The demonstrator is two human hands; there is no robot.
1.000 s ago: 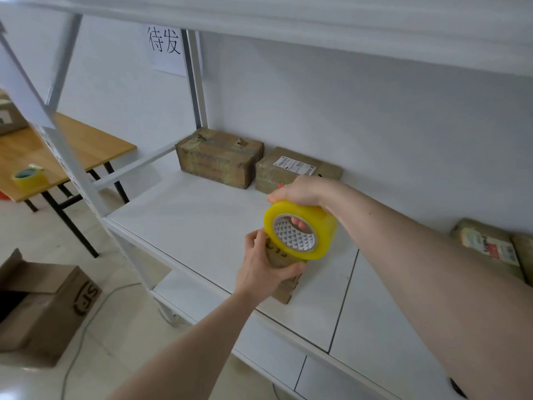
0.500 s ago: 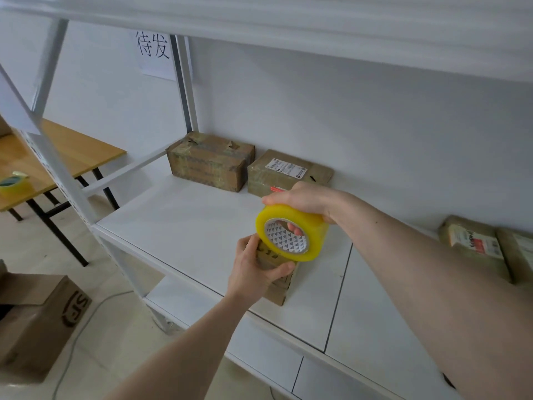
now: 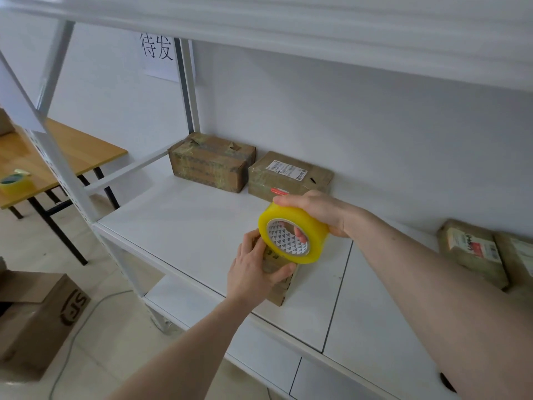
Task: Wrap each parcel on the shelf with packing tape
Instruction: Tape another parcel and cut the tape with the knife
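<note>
**Taping a small parcel at the shelf's near edge: where it could slip**

Reaching in from below, two bare arms meet over a white metal shelf (image 3: 184, 226) that fills most of the view. Far back against the wall sit two brown parcels: a long taped one (image 3: 210, 161) on the left and, touching it on the right, a labelled one (image 3: 288, 176). Well apart at the far right lie two more labelled parcels (image 3: 473, 252), the outermost cut off by the frame. To the left, beyond the shelf frame, a wooden surface (image 3: 72, 148) carries a spare tape roll (image 3: 14, 181), and an open carton (image 3: 37, 313) stands on the floor.

The right hand (image 3: 320, 210) curls over a yellow roll of packing tape (image 3: 292, 233), fingers hooked through its core. The left hand (image 3: 253, 269) grips a small brown parcel (image 3: 281, 287) standing close to the shelf's near edge, thumb wrapped across its near face. The roll sits just above this parcel, hiding most of it; whether tape already bonds to the cardboard cannot be told.

Likely risks, as judgement: pulling tape toward the viewer could drag the light parcel off the near edge if the left grip loosens. Slack or twisted tape may fold onto itself and wrinkle. A thumb left across the face could get taped over.
</note>
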